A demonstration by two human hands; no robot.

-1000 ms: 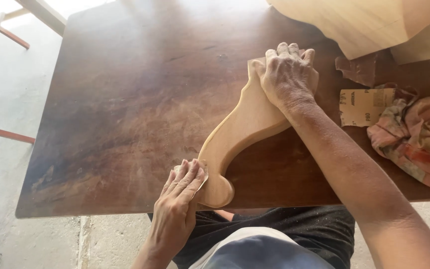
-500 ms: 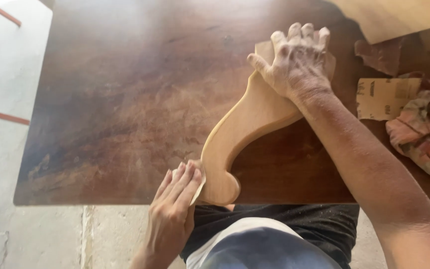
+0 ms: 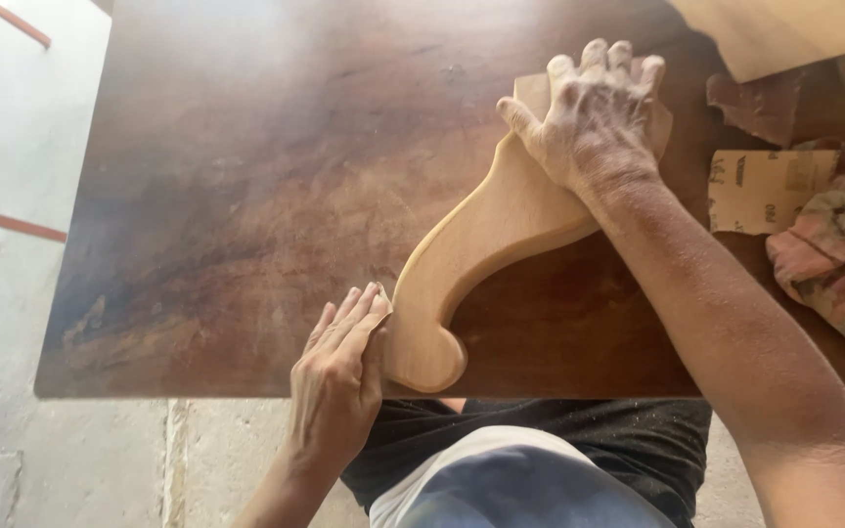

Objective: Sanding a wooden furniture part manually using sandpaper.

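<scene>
Curved pale wood piece (image 3: 481,244): right hand (image 3: 594,122) fingers splayed flat; left hand (image 3: 339,367) fingers together against its edge.

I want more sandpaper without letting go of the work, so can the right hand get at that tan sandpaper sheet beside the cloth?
Probably yes. The right hand lies flat on the curved wooden piece, and the tan sandpaper sheet lies just to its right on the table with nothing between, though reaching means lifting off the wood.
</scene>
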